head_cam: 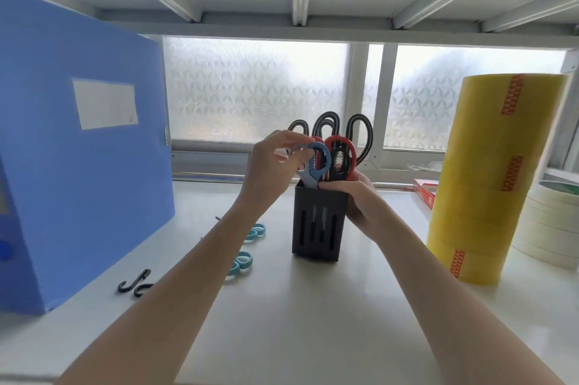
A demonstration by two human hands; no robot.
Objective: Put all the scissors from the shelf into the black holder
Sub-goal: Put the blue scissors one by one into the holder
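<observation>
A black slotted holder (318, 221) stands on the white shelf (297, 306) with several scissors upright in it: black-handled ones (329, 124) at the back and a red-handled pair (341, 156) in front. My left hand (269, 168) pinches the grey-and-blue handles of a pair of scissors (315, 165) whose blades are down inside the holder. My right hand (354, 196) grips the holder's top right side. Two small light-blue scissors (257, 231) (239, 262) lie on the shelf left of the holder, partly hidden by my left forearm.
A big blue file box (78, 149) fills the left side. A tall stack of yellow tape rolls (488, 178) stands right, with white tape rolls (551, 228) beside it. Two black hooks (136, 283) lie near the box. A red box (424, 189) sits behind.
</observation>
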